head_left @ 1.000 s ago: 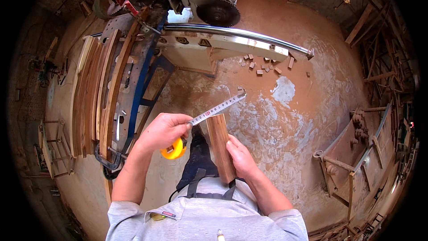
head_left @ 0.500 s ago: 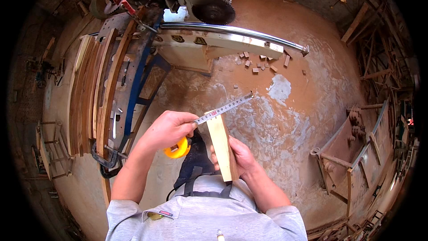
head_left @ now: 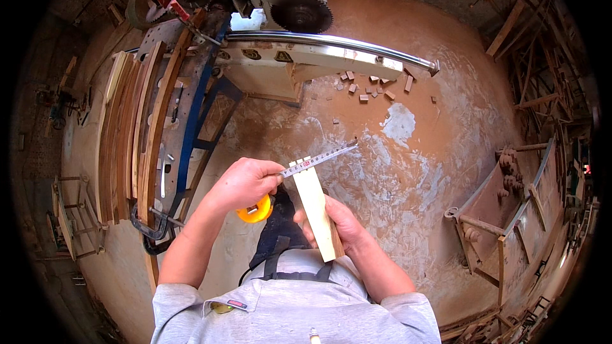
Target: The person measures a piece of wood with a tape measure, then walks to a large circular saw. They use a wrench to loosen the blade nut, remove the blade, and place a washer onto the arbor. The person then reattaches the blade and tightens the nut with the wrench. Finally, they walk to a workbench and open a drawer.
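Observation:
In my left hand (head_left: 245,183) is a tape measure (head_left: 256,210) with a yellow case, which hangs below the fingers. Its pulled-out blade (head_left: 328,155) slants up to the right from my pinched thumb and finger. The blade crosses the far end of a pale wooden piece (head_left: 313,210), where small tenon-like notches show. My right hand (head_left: 344,220) wraps round the lower part of this piece and holds it tilted in front of my body. Part of the right fingers is hidden behind the wood.
A saw machine with a toothed blade (head_left: 302,15) and a chrome rail (head_left: 338,41) stands ahead. Long wooden strips (head_left: 121,140) lie on the bench at left, by a clamp (head_left: 150,224). Small wood offcuts (head_left: 363,98) litter the floor. A metal-and-wood frame (head_left: 503,216) stands at right.
The wooden piece has turned slightly, so its pale face shows more and its brown side less. The blade's free end has dipped a little down and left.

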Demonstrator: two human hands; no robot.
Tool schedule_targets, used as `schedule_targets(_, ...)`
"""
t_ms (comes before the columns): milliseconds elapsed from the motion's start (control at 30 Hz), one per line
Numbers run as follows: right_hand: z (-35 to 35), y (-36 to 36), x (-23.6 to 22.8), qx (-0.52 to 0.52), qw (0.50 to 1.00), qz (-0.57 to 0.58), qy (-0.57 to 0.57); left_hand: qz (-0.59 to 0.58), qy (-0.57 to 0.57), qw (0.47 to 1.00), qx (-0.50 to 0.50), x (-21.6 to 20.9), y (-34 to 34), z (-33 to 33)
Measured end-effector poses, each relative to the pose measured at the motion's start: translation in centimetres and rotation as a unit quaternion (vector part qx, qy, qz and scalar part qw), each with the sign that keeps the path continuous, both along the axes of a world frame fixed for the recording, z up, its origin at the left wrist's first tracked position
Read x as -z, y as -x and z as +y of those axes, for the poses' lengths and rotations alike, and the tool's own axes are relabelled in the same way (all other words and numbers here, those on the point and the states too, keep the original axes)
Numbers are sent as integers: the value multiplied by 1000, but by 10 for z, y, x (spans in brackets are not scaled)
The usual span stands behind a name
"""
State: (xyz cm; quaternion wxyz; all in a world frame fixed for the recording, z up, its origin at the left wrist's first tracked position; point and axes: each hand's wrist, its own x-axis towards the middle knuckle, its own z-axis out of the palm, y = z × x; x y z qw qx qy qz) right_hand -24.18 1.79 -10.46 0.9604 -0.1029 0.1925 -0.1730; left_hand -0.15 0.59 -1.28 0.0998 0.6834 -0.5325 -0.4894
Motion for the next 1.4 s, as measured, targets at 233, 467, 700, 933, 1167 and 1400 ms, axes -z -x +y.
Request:
schedule_targets(233,-1,-1,-1,0,1000,-7,18,-10,4,1000,3,3,-2,0)
schedule_targets(467,-2,-2,-1,-3,1000,1,23,-15,-12,1000,1,-4,1,-4)
schedule_targets(700,-4,-5,2,-4,999,-7,33,-19,-11,1000,10,-1,-1,-8)
schedule_targets(933,-7,-7,-2,-1,999,20,39,-18,-14,1000,7,0,-3,-11)
schedule_targets(1167,-9,-7,1,-3,999,21,40,-14,-21,1000,7,-1,-2,-15)
schedule_targets(1400,-12,-6,4,-11,999,7,37,-26,-25,999,10,1,-1,-17)
